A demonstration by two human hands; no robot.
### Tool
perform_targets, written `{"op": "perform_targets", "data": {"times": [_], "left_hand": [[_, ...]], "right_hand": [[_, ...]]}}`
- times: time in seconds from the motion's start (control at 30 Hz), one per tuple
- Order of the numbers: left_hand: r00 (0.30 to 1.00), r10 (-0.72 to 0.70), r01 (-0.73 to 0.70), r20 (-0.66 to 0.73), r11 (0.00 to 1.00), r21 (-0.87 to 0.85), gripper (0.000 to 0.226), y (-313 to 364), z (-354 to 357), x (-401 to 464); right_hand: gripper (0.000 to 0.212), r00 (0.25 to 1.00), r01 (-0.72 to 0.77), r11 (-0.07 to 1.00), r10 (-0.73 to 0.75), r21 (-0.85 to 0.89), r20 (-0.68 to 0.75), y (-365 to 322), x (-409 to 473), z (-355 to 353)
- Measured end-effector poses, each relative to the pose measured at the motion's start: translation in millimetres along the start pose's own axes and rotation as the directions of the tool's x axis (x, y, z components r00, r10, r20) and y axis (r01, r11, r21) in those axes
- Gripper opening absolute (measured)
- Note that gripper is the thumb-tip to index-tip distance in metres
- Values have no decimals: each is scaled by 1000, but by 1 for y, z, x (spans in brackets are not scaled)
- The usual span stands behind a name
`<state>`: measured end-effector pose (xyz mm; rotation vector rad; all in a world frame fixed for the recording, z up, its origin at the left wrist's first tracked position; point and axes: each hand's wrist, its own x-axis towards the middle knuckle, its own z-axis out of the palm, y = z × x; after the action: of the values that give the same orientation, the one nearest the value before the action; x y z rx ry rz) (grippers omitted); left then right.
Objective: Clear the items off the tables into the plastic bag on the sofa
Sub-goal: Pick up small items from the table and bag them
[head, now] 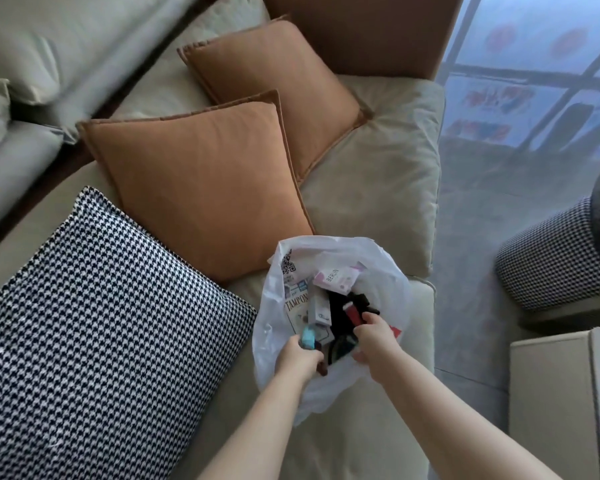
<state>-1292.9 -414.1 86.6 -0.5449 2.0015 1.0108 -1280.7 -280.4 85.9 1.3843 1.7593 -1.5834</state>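
Both hands reach into the white plastic bag (pixel 329 306) on the beige sofa (pixel 371 188); the left hand (pixel 297 356) fingers curl round a small turquoise item (pixel 65 336). The right hand (pixel 374 336) fingers pinch a black item (pixel 361 306) inside.

A white plastic bag (pixel 329 317) stands open on the beige sofa (pixel 371 188), holding boxes (one reads "BERLIN") and dark items. The left hand (pixel 297 358) grips a light-blue item (pixel 65 336) at the bag's mouth; the right hand (pixel 374 337) reaches inside, fingers curled on something dark. Two orange cushions (pixel 201 188) and a houndstooth cushion (pixel 94 327) lie beside the bag.
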Motion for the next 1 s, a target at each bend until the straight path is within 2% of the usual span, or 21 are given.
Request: {"op": "perform_targets", "data": {"times": [0.1,0.2,0.3,0.37,0.43,0.5,0.6,0.77,0.9,1.0], "left_hand": [[999,1,0,-35,999,35,45,3,-4,-9],[1000,-4,5,-20,999,37,50,6,-3,-25],[998,65,-63,-26,996,57,60,10,5,-46],[990,130,-126,-47,989,74,57,14,14,-61],[985,170,-168,-25,984,60,50,17,29,-76],[982,189,-190,20,980,62,43,19,49,-91],[966,242,-254,89,954,161,36,18,85,-116],[919,327,-390,218,826,407,34,5,155,-164],[873,360,-488,329,644,589,36,-13,217,-206],[838,354,-546,415,536,644,36,-33,265,-237]], "right_hand": [[53,1000,30,1000,-30,9,5,-3,-6,-8],[49,998,54,998,-54,21,25,1,-17,-21],[43,996,81,996,-82,27,28,11,-34,-45],[34,993,115,993,-115,27,15,22,-46,-65],[29,990,140,990,-140,3,-10,36,-59,-88],[32,988,149,988,-150,-44,-27,51,-72,-112],[36,981,171,976,-181,-135,-68,78,-91,-147],[29,966,181,942,-224,-284,-129,143,-119,-207],[28,957,157,929,-227,-336,-181,206,-140,-256],[29,956,104,933,-189,-345,-225,259,-157,-294]]}}
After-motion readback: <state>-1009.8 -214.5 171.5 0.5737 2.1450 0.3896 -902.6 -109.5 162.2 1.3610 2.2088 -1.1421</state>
